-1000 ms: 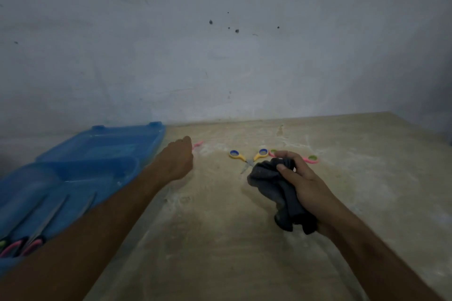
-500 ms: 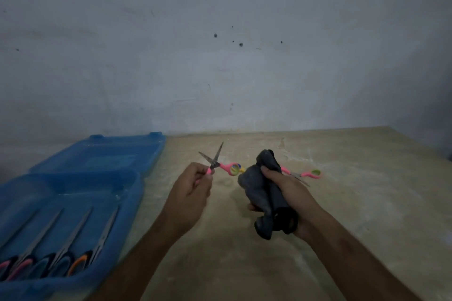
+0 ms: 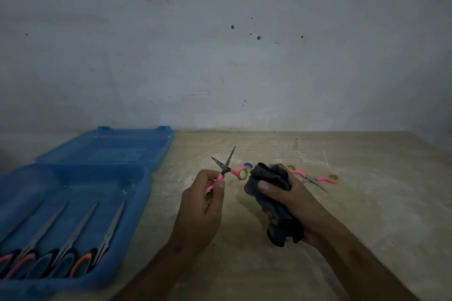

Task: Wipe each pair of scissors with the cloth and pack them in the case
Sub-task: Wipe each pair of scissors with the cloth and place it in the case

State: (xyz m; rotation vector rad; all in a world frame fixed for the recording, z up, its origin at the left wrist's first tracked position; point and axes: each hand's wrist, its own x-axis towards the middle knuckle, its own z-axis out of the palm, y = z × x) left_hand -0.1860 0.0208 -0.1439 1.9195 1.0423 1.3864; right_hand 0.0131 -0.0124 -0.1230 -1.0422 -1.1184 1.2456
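Close-up, left hand (image 3: 200, 212) pinching pink-handled scissors (image 3: 228, 170) (blades splayed), right hand (image 3: 291, 205) clutching crumpled dark cloth (image 3: 271, 193).

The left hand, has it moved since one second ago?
Yes. The left hand came back from beside the blue case lid toward the person, now holding pink scissors.

A pale, dusty, beige surface (image 3: 354, 227) runs back to a grey wall. On its left side lies an open blue plastic case (image 3: 137, 178), its lid folded flat toward the wall. Near the middle, farther back, a small pair of pink-handled scissors (image 3: 315, 178) lies flat with its blades slightly parted.
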